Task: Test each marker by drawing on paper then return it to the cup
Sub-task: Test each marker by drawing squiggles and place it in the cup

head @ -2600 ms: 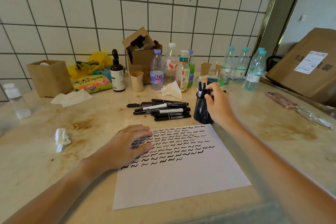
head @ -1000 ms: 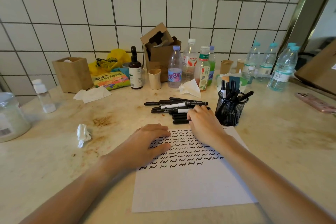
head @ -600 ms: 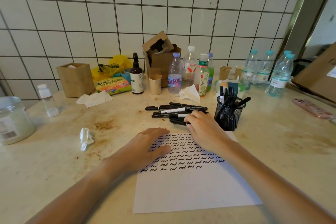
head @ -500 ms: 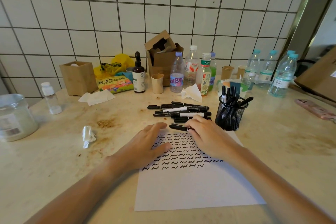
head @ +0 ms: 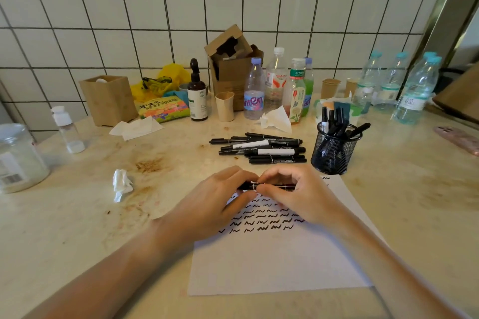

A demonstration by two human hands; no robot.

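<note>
Crumpled tissue (head: 121, 184) sits left of the fingers; beyond them, a dropper bottle (head: 197, 94), paper cup (head: 225, 106), cardboard box (head: 233, 65) and drink bottles (head: 278, 85) line the wall.

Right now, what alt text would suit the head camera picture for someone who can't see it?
Two bare hands, left hand and right hand, grip one black marker crosswise above a squiggle-covered sheet of paper. Behind lie loose markers beside a black mesh cup of markers, with bottles along a tiled wall.
</note>
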